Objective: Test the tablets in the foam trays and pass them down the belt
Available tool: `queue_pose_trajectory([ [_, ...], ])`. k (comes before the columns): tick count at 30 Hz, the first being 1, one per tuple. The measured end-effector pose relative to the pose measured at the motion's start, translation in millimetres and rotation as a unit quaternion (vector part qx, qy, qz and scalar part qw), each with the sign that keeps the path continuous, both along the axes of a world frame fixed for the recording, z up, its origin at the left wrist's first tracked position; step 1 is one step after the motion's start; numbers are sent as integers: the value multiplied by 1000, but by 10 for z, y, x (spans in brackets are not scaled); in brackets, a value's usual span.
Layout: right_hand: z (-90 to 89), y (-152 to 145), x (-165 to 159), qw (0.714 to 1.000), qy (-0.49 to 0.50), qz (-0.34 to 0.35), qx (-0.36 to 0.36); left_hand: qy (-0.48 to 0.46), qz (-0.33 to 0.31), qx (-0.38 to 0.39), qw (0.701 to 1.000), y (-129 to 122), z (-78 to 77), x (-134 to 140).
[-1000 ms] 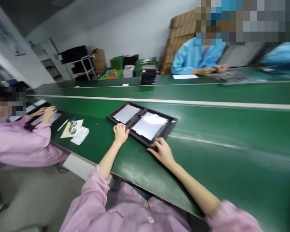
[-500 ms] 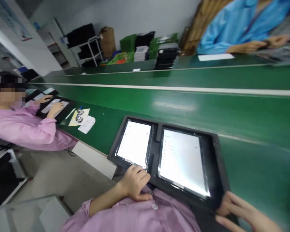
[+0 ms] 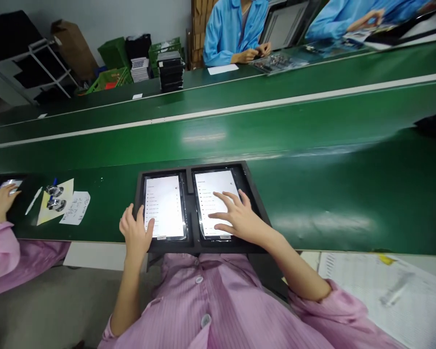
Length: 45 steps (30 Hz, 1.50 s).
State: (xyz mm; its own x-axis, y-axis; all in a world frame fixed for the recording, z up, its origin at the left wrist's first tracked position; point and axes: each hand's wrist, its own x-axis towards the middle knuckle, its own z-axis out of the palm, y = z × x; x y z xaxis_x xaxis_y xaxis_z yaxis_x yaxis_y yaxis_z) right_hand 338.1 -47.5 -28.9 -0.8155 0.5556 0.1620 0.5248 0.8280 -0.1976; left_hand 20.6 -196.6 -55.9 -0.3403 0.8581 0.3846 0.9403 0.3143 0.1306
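Observation:
Two tablets lie side by side in a black foam tray (image 3: 191, 228) at the table's near edge. Lit white list screens show on both the left tablet (image 3: 163, 194) and the right tablet (image 3: 207, 186). My left hand (image 3: 135, 230), fingers apart, is at the tray's left side with its thumb over the left tablet's edge. Across the right tablet's screen my right hand (image 3: 236, 215) is spread, fingers pointing left and holding nothing. Whether its fingertips touch the glass I cannot tell.
To the left lie a white pen (image 3: 33, 200), shiny metal rings (image 3: 56, 204) on yellow paper and a handwritten note (image 3: 76, 208). A co-worker's hand (image 3: 2, 201) is farther left. Papers (image 3: 385, 291) lie below the table's right edge. Dark stacked trays (image 3: 170, 72) and blue-sleeved people are opposite.
My view has swung to the right. My right hand has moved from the tray's right corner onto the right tablet; my left hand has shifted to the tray's left side.

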Motion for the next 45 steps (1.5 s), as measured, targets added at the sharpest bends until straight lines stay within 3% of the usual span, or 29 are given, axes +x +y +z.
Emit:
queue_pose_trajectory([
  [4,-12,211,279,996,88,-16,18,-6,2,-71,997,37,-54,-64],
  [9,-185,288,249,977,198,-76,25,-18,-109,-77,991,-22,13,-65],
  [16,-228,221,160,992,122,18,24,-77,-110,1,991,-6,-21,-78],
  [22,-220,196,148,993,99,52,38,-92,-127,64,985,-49,-91,-83],
  [25,-239,181,140,995,91,40,31,-92,-127,67,985,-80,-79,-66],
  [29,-258,171,172,993,106,14,39,-76,-84,-17,993,-104,-13,-18],
  [33,-269,201,257,980,176,-82,30,-55,-18,18,998,-106,13,13],
  [36,-272,232,275,973,190,-132,12,-70,-26,4,997,-78,10,-2],
  [45,-258,202,182,986,100,-133,-1,-57,-40,-59,996,6,0,-51],
])
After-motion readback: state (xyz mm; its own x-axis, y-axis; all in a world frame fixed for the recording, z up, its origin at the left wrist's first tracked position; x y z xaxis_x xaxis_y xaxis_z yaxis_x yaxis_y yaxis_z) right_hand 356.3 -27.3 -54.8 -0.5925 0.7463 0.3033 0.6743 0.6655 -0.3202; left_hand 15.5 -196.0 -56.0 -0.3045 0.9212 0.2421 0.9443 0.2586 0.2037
